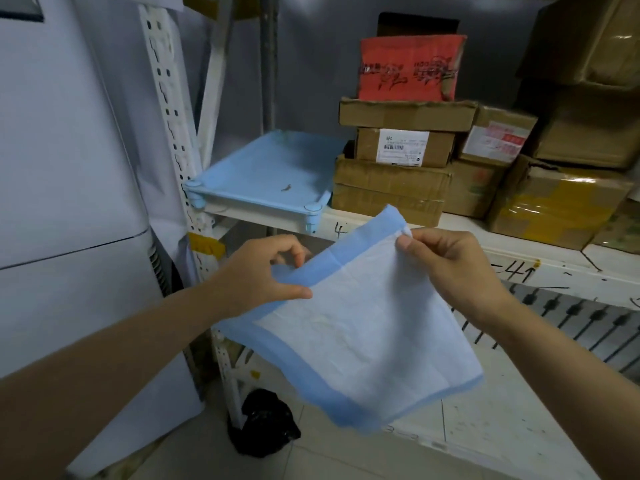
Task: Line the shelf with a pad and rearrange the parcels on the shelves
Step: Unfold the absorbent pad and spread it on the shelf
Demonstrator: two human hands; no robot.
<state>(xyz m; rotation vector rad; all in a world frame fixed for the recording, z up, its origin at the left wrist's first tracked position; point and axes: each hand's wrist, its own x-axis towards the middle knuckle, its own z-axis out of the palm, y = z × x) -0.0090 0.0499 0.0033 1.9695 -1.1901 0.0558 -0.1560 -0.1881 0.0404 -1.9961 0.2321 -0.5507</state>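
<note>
While pinched at its top edge by both hands (263,271) (446,268), folded pad (360,327) long axis slanting down-right, before shelf (540,268).

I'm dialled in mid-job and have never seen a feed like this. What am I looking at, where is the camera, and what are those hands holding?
This is a single picture from a wide-angle camera worn on a person's head, looking forward and down. There is no machine: the two bare arms belong to the wearer. The left hand and right hand each pinch an upper corner of a folded pad, white with a blue border, held in the air in front of a white shelf. On that shelf, at its left end, lies a blue tray with a small dark scrap on it. To its right stand stacked cardboard parcels, one with a white label, and a red parcel on top. A black bag sits on the floor below.
</note>
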